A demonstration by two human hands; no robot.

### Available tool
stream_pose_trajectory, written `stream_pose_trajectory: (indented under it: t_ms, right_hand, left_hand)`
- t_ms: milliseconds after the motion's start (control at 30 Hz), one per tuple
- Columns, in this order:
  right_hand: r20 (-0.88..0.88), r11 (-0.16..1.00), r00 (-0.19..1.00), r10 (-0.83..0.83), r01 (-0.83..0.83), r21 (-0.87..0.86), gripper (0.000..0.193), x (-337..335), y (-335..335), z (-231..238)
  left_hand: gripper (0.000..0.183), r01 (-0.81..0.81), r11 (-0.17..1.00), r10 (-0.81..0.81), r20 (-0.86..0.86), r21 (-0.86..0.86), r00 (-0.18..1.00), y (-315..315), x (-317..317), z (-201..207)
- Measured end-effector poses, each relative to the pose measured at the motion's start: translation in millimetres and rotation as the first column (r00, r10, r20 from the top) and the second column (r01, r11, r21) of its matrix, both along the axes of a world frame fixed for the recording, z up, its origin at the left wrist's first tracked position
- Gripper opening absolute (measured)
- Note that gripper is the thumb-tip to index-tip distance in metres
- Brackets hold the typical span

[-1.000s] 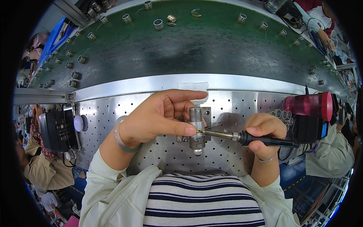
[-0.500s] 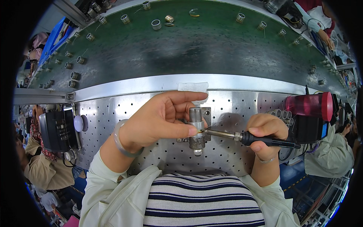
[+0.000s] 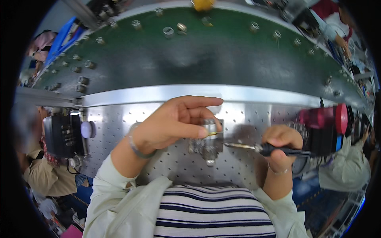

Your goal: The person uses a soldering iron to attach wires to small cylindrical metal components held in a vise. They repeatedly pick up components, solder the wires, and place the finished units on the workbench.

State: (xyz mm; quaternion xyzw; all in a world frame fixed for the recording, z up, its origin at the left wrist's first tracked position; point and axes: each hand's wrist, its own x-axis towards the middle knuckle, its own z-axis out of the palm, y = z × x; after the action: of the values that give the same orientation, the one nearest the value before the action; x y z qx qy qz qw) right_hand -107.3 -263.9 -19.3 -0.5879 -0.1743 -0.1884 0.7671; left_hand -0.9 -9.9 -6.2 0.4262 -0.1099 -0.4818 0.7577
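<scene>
Pinching a banded metal ring (image 3: 210, 125) just off centre toward four o'clock, with the thumb and curled fingers of the left hand (image 3: 172, 123), and stretching its index finger out toward three. Gripping a black-handled soldering iron (image 3: 269, 150) in the closed right hand (image 3: 282, 141), at four o'clock from the ring, with the tip aimed back toward nine — apparently just clear of the ring. Working over a metal fixture (image 3: 210, 152), at six o'clock from the ring, on a perforated metal bench (image 3: 242, 170); impossible, through the blur, to tell seated from lifted. Facing a green belt (image 3: 238, 59) at twelve o'clock. Likely in a soldering step, between contacts — calling next for a firm pinch and either a steady return of the tip or a clean retreat toward three, well away from bare fingers.
</scene>
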Motion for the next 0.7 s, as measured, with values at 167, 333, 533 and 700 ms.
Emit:
stream_pose_trajectory:
  t_ms: [167,333,533,700]
  right_hand:
    - [-0.139,0.995,0.985,-0.101,0.099,-0.024,0.035,-8,5,10]
    - [-0.185,0.997,0.98,-0.078,0.074,-0.028,0.034,-10,8,15]
    - [-0.222,0.996,0.971,-0.085,0.08,-0.032,0.038,-10,8,10]
    - [-0.236,0.998,0.97,-0.061,0.061,-0.008,0.035,-10,9,14]
  left_hand:
    - [0.051,-0.429,0.902,0.384,0.366,0.046,0.847,23,56,-11]
    - [0.03,-0.965,0.212,-0.108,0.985,0.153,0.132,111,129,-20]
    - [0.055,-1.0,0.026,-0.393,0.92,0.011,-0.001,165,133,-26]
    - [0.019,-0.973,-0.215,-0.724,0.683,-0.087,0.099,229,116,2]
